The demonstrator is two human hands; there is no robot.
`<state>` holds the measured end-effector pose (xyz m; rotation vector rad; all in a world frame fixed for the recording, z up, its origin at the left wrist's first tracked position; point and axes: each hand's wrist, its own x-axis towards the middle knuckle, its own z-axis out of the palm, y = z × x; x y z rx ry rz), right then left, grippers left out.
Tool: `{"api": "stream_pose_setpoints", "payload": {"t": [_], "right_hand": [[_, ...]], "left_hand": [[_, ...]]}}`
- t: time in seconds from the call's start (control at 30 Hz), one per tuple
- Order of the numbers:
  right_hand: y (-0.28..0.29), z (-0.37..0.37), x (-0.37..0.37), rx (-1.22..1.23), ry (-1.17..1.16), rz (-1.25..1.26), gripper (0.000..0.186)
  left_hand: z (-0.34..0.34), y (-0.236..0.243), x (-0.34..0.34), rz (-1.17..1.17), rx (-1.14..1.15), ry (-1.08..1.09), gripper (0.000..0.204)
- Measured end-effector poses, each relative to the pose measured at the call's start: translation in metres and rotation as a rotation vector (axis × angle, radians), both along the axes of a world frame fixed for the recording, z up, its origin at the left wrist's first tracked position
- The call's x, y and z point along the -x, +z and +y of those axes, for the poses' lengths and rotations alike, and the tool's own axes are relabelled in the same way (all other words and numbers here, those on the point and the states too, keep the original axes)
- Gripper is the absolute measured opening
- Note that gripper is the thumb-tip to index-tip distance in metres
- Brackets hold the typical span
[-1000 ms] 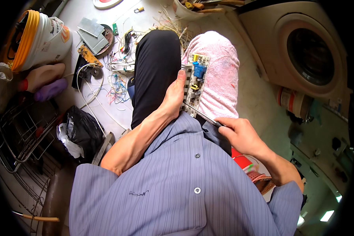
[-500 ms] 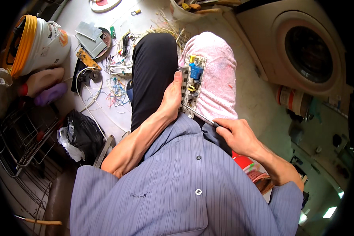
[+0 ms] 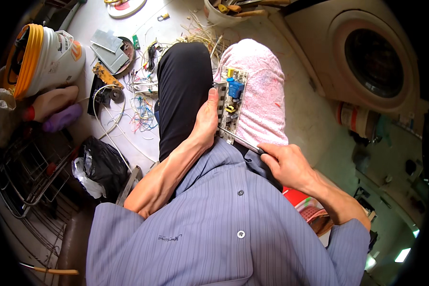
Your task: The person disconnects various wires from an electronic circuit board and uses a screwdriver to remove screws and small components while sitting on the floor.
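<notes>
- Left forearm (image 3: 164, 174): bare, angled inward and forward.
- Left hand (image 3: 207, 119): thumb (image 3: 213, 97) extended forward; remaining digits hidden.
- Right forearm (image 3: 341, 202): bare, angled inward and forward.
- Right hand (image 3: 289, 164): apart from the left hand, fingers (image 3: 270, 148) curled in a grip, directed leftward.

The left hand (image 3: 207, 119) holds a circuit board (image 3: 230, 108), the right hand (image 3: 290, 165) a metal-shafted tool (image 3: 243, 140).

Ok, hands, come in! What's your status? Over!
Left hand holding circuit board along its left side. Right hand gripping screwdriver-like tool, tip at board's lower end. Nothing seen blocking the tool.
</notes>
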<state>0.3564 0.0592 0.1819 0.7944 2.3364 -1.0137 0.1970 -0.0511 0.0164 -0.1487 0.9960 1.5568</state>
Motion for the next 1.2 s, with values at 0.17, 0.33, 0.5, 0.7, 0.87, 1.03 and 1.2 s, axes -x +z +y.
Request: {"api": "stream_pose_setpoints", "payload": {"t": [0.17, 0.33, 0.5, 0.7, 0.87, 1.03, 1.2], "right_hand": [[-0.006, -0.006, -0.009, -0.101, 0.114, 0.056, 0.017], [-0.006, -0.004, -0.008, -0.181, 0.218, 0.06, 0.018], [-0.001, -0.012, -0.01, -0.369, 0.413, 0.001, 0.035], [-0.002, -0.007, -0.017, -0.435, 0.51, 0.077, 0.052], [0.012, 0.001, -0.019, -0.395, 0.501, 0.004, 0.045], [0.032, 0.019, -0.014, -0.26, -0.026, 0.39, 0.026], [0.012, 0.025, -0.003, -0.061, -0.557, 0.392, 0.016]], "left_hand": [[0.001, 0.004, -0.001, -0.002, -0.021, 0.011, 0.071], [0.001, 0.007, 0.0, -0.02, 0.005, 0.037, 0.07], [0.002, 0.006, 0.0, -0.009, 0.027, 0.042, 0.069], [-0.001, 0.003, 0.002, -0.066, 0.023, -0.022, 0.069], [0.002, 0.007, 0.004, -0.261, -0.049, 0.042, 0.056], [-0.005, 0.001, 0.013, -0.303, -0.01, -0.053, 0.055], [-0.008, -0.002, 0.019, -0.383, -0.107, -0.115, 0.056]]}}
